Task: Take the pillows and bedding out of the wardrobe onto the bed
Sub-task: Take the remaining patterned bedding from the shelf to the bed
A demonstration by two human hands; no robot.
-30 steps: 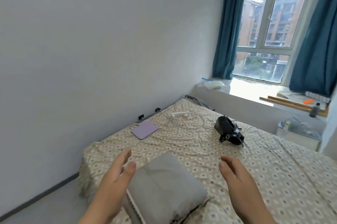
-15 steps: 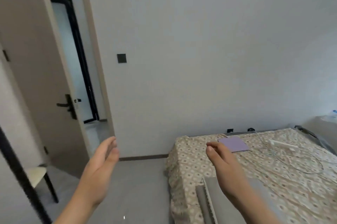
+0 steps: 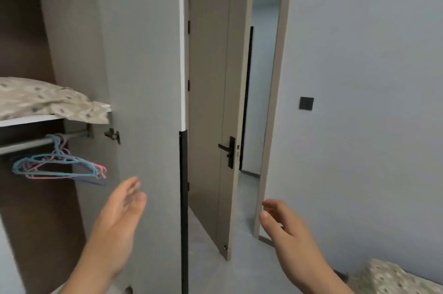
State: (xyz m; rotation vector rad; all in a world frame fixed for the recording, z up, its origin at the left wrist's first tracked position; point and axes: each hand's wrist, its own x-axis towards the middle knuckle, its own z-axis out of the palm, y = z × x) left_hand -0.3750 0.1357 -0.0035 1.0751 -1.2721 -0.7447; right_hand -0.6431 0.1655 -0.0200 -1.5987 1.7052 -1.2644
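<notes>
Left fingers (image 3: 134, 194): spread out and loose, holding nothing. Right fingers (image 3: 272, 208): bent a little, loose too, holding nothing. Both on bare hands, left hand (image 3: 115, 226) at seven o'clock, right hand (image 3: 291, 233) at five o'clock. Palms turned toward each other, up in the air, touching nothing.

Over at nine o'clock: a pillow (image 3: 36, 98) in a cream cover with small dark spots. Lies on the white shelf (image 3: 24, 120) inside the open wardrobe (image 3: 76, 54), with one floppy corner over the shelf edge. Well apart from both hands.

Looks puffy, soft and light. Probably squashes when squeezed and bends in the middle. Not slippery, not easy to break. Best to slide one hand under and put one on top, or to hug both long sides. No pulling by the loose corner alone: may only tug the cover.

Just under the shelf: a rail (image 3: 28, 143) with blue and pink hangers (image 3: 57, 164). Better to lift the pillow up and out, away from those.

Far down at four o'clock: a corner of the bed (image 3: 393, 279), the place for the pillow to land.
</notes>
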